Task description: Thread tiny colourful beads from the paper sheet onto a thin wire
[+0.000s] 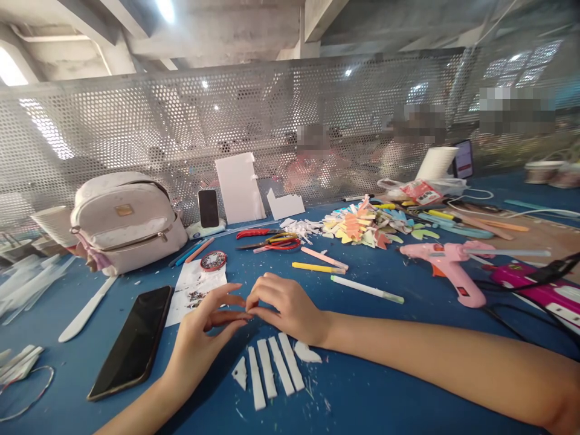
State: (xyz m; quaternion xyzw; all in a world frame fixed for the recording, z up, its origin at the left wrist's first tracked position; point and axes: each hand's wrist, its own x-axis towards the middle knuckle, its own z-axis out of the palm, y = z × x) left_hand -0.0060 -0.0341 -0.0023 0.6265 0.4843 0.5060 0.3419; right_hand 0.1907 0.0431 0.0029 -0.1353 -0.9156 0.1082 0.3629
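Observation:
My left hand (203, 329) and my right hand (287, 308) meet at their fingertips above the blue table. The right thumb and forefinger are pinched together; the left thumb and a finger close in at the same spot, its upper fingers bent loosely apart. Whatever is between the fingertips is too small to make out. Just below lie several white foam strips (266, 367) side by side, slanting slightly. A small pointed white scrap (240, 373) is at their left, and an irregular white piece (307, 352) at their right.
Left of my hands lie a black phone (132, 341) and a white plastic knife (86, 309). A backpack (127, 220) stands behind. Beyond my hands are red-handled scissors (276, 243), pens (367, 289) and paper scraps (362, 223). A pink glue gun (446, 263) and power strip (539, 293) are right.

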